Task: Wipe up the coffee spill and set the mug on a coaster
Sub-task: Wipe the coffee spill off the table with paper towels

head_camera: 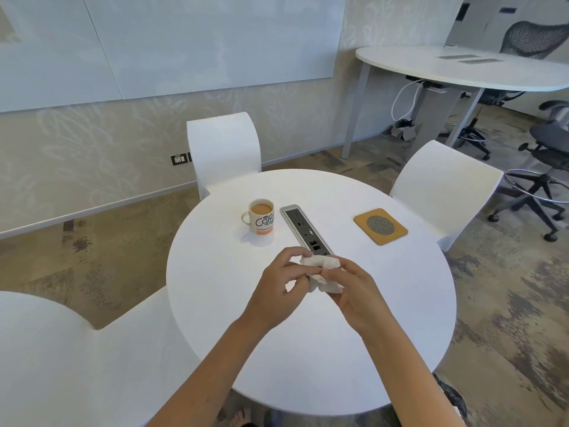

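Note:
A white mug (261,216) with an orange band and dark lettering stands on the round white table (400,318), filled with milky coffee. A square cork coaster (380,226) with a dark mesh circle lies at the table's right side, apart from the mug. Above the table's middle, my left hand (281,286) and my right hand (351,291) both grip a crumpled white tissue (320,272). I see no spill on the tabletop; the hands hide part of it.
A silver power socket strip (304,230) is set into the table between mug and coaster. White chairs stand at the far side (223,149), the right (443,186) and the near left (61,359). A second table (462,66) and office chairs stand at the back right.

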A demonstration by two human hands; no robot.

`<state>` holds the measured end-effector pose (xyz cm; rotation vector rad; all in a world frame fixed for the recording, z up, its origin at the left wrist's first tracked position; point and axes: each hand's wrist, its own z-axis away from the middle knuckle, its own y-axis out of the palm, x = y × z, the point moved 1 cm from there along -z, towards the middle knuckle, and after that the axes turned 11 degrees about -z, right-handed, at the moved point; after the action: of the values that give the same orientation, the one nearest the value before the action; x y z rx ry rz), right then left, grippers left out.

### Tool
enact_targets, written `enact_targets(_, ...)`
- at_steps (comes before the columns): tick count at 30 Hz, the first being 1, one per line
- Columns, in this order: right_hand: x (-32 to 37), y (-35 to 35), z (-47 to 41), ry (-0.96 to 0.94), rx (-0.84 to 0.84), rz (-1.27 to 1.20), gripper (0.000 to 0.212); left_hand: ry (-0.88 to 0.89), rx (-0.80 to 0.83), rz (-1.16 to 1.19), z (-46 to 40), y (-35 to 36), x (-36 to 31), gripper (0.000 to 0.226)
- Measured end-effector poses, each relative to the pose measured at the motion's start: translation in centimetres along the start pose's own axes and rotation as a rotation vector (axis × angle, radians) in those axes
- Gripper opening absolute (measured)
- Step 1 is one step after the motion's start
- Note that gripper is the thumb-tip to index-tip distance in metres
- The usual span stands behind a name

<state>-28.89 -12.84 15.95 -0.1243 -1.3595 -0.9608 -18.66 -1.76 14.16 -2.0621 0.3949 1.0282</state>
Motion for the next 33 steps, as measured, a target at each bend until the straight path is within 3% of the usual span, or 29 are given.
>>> enact_targets(2,0.3,-0.1,0.3,-0.033,-0.071,0.002,0.025,-0.044,-0.008,0.075,0.0,0.0,-0.6,0.030)
enact_targets(5,0.3,-0.1,0.3,-0.067,-0.095,0.033,0.023,-0.270,0.028,0.209,-0.3,-0.2,-0.9,0.028)
enact_targets(9,0.2,0.2,0.3,-0.127,-0.124,-0.007,0.020,-0.337,0.118,0.111,-0.9,-0.4,0.3,0.019)
enact_targets(14,0.0,0.7,-0.7,-0.447,-0.487,0.484,0.014,-0.486,-0.004,0.283,-2.7,1.4,0.5,0.014)
enact_targets(19,-1.1,1.8,-1.1,-0.855,-0.512,0.795,0.018,-0.569,-0.110,0.501,-2.9,1.8,-0.4,0.021)
enact_targets(22,-1.4,2.1,-1.9,-0.957,-0.494,0.865,0.015,-0.573,-0.091,0.620,-3.7,1.8,-0.6,0.030)
enact_targets(28,-0.4,1.4,-3.9,-0.936,-0.455,0.700,0.020,-0.598,0.032,0.948,-6.8,0.8,-0.9,0.026)
enact_targets(30,0.2,1.6,-4.2,-0.854,-0.453,0.556,0.021,-0.587,0.034,0.948,-7.7,0.9,-0.7,0.027)
enact_targets(33,1.0,2.1,-4.3,-0.678,-0.386,0.240,0.006,-0.555,0.020,0.918,-9.0,1.2,-0.2,0.030)
